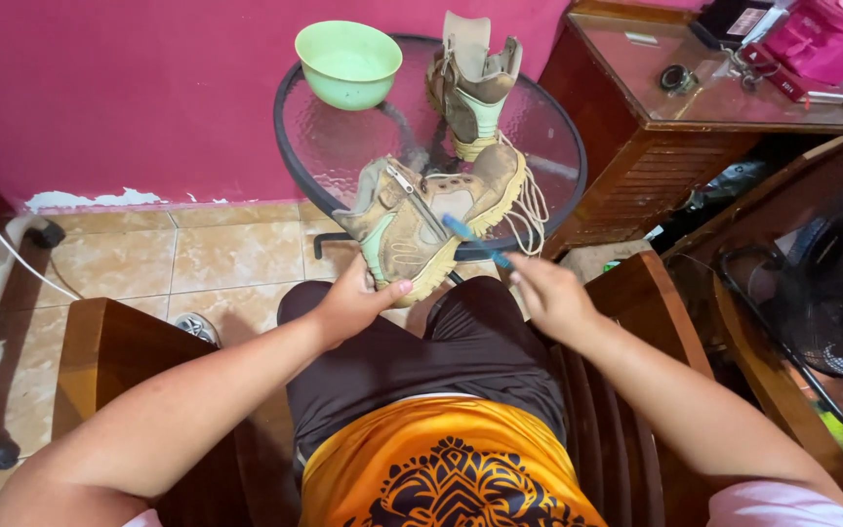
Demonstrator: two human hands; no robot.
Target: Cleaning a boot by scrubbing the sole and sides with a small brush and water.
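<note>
A tan boot [431, 220] with a side zipper and loose laces lies on its side at the near edge of a round glass table [334, 146]. My left hand [355, 301] grips its heel end from below. My right hand [550, 291] holds a blue toothbrush [475, 242], whose head rests against the boot's side. A second tan boot [475, 86] stands upright at the back of the table. I sit with my dark-shorted lap under the boot.
A light green bowl [348, 61] sits on the table's far left. A brown wooden cabinet [695, 117] with pink items on top stands to the right, a black fan [831, 283] beyond it. Wooden chair arms [109, 351] flank me. Pink wall, tiled floor.
</note>
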